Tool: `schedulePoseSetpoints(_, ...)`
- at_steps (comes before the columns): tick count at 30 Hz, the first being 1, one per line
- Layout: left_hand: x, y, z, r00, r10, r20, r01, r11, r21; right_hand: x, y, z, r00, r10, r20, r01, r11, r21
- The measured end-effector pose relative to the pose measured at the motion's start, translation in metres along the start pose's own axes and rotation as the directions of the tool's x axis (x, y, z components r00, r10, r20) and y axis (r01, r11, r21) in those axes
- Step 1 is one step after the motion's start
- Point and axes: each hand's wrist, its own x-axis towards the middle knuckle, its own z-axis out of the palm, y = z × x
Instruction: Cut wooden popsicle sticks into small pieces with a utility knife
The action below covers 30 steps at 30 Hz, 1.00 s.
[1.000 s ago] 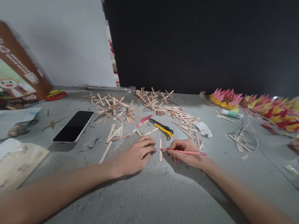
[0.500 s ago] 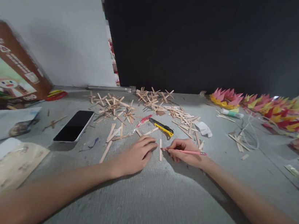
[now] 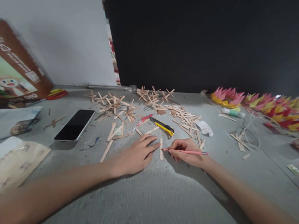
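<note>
A single popsicle stick [image 3: 160, 155] lies flat on the grey table between my hands. My left hand [image 3: 140, 154] rests on the table with its fingers stretched out, the index fingertip touching the stick's left edge. In my right hand [image 3: 187, 150] is a pink pencil [image 3: 192, 152], pinched between the fingers, its tip on or just over the stick's middle. Beyond the hands lies a yellow and black utility knife [image 3: 165, 127], beside a red and clear plastic wrapper [image 3: 144, 119].
Behind are heaps of popsicle sticks [image 3: 113, 104], many in crossed shapes. A phone [image 3: 75, 126] lies on the left near a plastic packet [image 3: 12, 167] and a brown box [image 3: 15, 65]. At right are a glue stick [image 3: 232, 112], a white cable [image 3: 258, 139] and folded paper flowers [image 3: 227, 96].
My left index finger has reached slightly right, onto the popsicle stick. My right hand with the pencil is almost unmoved.
</note>
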Motion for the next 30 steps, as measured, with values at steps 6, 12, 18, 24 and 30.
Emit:
schedulePoseSetpoints(6, 0.000, 0.001, -0.003, 1.000, 0.004, 0.014, -0.004, 1.000, 0.008, 0.001, -0.002, 0.001, 1.000, 0.015, -0.009, -0.016, 1.000, -0.013)
schedulePoseSetpoints(12, 0.001, 0.002, -0.005, 1.000, 0.013, 0.018, -0.014, 1.000, 0.028, 0.001, 0.003, 0.001, 1.000, 0.021, -0.017, -0.022, 0.999, -0.029)
schedulePoseSetpoints(18, 0.001, 0.002, -0.003, 1.000, 0.015, 0.002, -0.015, 1.000, 0.013, 0.000, 0.004, 0.001, 0.999, 0.022, -0.035, -0.024, 0.999, -0.044)
schedulePoseSetpoints(24, 0.002, 0.002, -0.004, 1.000, 0.007, 0.011, -0.007, 1.000, 0.025, -0.003, 0.012, -0.002, 0.999, 0.006, -0.035, -0.007, 0.999, -0.032)
schedulePoseSetpoints(30, 0.002, 0.002, -0.002, 0.994, 0.058, 0.092, -0.067, 0.993, 0.094, -0.007, 0.019, -0.003, 0.985, -0.069, -0.159, 0.071, 0.997, 0.010)
